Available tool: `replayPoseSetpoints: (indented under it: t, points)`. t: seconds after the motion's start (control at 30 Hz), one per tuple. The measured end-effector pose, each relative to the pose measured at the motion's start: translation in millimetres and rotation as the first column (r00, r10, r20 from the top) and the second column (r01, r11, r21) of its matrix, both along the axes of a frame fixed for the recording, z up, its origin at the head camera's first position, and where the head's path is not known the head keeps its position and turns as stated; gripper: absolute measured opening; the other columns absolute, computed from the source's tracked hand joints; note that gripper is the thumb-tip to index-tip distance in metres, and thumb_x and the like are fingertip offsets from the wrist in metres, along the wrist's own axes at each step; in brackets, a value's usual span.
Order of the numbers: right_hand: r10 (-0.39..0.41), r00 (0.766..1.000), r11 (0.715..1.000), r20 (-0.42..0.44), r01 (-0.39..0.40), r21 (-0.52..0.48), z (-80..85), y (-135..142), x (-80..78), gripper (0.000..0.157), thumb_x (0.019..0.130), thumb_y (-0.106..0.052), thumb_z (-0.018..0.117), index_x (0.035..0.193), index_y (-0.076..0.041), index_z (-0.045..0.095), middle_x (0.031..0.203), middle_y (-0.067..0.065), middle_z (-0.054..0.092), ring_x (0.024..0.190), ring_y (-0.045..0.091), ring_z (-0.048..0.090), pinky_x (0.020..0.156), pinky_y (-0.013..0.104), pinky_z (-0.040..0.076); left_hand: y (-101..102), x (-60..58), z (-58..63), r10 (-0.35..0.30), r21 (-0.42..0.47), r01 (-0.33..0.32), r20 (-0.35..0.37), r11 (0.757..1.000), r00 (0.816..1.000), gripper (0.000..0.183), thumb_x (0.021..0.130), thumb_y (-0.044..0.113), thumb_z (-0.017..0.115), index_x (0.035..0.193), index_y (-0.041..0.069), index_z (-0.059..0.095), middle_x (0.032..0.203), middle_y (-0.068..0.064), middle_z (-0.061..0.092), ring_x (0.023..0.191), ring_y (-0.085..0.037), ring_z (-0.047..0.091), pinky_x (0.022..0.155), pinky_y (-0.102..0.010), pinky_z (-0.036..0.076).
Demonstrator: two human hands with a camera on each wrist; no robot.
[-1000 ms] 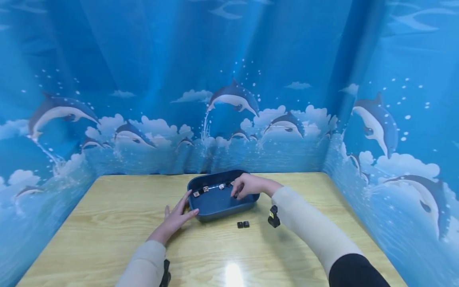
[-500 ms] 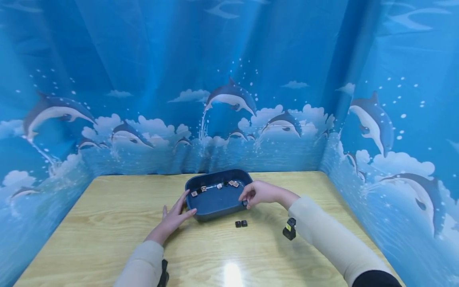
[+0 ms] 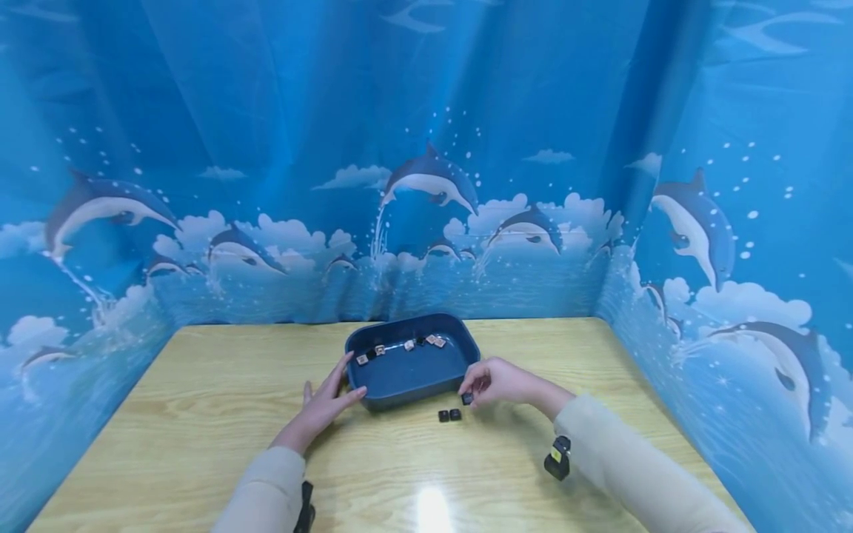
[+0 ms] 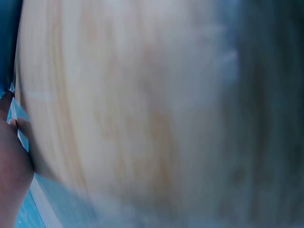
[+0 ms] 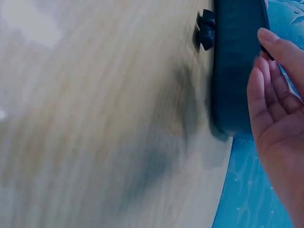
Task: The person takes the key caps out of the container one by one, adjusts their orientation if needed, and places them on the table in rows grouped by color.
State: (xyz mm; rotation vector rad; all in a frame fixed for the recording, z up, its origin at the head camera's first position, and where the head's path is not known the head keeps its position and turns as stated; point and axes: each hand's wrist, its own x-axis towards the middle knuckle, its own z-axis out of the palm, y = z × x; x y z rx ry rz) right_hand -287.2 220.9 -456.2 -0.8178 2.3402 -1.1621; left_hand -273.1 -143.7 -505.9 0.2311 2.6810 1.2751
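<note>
A dark blue rectangular bin (image 3: 400,379) stands at the back middle of the table. My left hand (image 3: 322,409) rests at its left end, thumb and fingers spread and touching the rim. Just off the bin's front right corner, my right hand (image 3: 500,381) pinches a small black keycap (image 3: 467,399) between thumb and fingertips, close above the table. To the left of it, two black keycaps (image 3: 449,415) lie side by side before the bin; the right wrist view shows them as dark tapered blocks (image 5: 205,29). Inside the bin, several pale keycaps (image 3: 435,340) and black keycaps (image 3: 372,354) lie along the back.
The light wood-grain table (image 3: 373,474) reaches back to a blue dolphin-print curtain (image 3: 320,148), which also encloses both sides. Black wrist cameras (image 3: 557,458) sit at the pale sleeves. A bright glare spot lies on the front of the table.
My right hand has come out of the bin over its right front rim with the black keycap, moving down and right toward the pair. The left hand has stayed on the bin.
</note>
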Motion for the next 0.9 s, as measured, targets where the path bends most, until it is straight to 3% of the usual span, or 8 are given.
replayPoseSetpoints:
  t: [0.3, 0.6, 0.9]
  points:
    - [-0.033, 0.999, 0.996, -0.010, 0.032, -0.082, -14.7, 1.6, 11.0, 0.028, 0.077, 0.000, 0.079, 0.104, 0.003, 0.073, 0.093, 0.001, 0.063, 0.073, 0.010, 0.060, 0.068, 0.026, 0.055, 0.2, -0.6, -0.3, 0.004, -0.007, -0.004, 0.001, 1.000, 1.000, 0.083, 0.095, 0.047, 0.058, 0.158, 0.022, 0.009, 0.159, -0.018, 0.017, 0.143, -0.044, 0.017, 0.106, -0.060, -0.024]
    - [-0.175, 0.984, 0.982, 0.026, 0.176, -0.070, -33.2, 1.1, 17.2, 0.024, 0.074, 0.004, 0.078, 0.097, -0.003, 0.074, 0.088, 0.004, 0.064, 0.070, 0.014, 0.061, 0.058, 0.024, 0.053, 0.1, -1.5, -2.8, 0.011, -0.018, -0.011, 0.007, 1.000, 1.000, 0.084, 0.095, 0.048, 0.058, 0.158, 0.023, 0.009, 0.159, -0.018, 0.015, 0.143, -0.044, 0.016, 0.106, -0.061, -0.023]
    - [-0.229, 0.968, 0.973, -0.102, 0.226, -0.032, -45.7, -3.0, 18.6, 0.022, 0.071, -0.002, 0.082, 0.091, -0.004, 0.075, 0.083, -0.001, 0.062, 0.071, 0.011, 0.056, 0.061, 0.023, 0.050, 0.5, -2.4, -1.3, 0.008, -0.016, -0.008, 0.003, 1.000, 1.000, 0.084, 0.095, 0.047, 0.059, 0.158, 0.022, 0.010, 0.159, -0.018, 0.016, 0.142, -0.045, 0.018, 0.107, -0.061, -0.023]
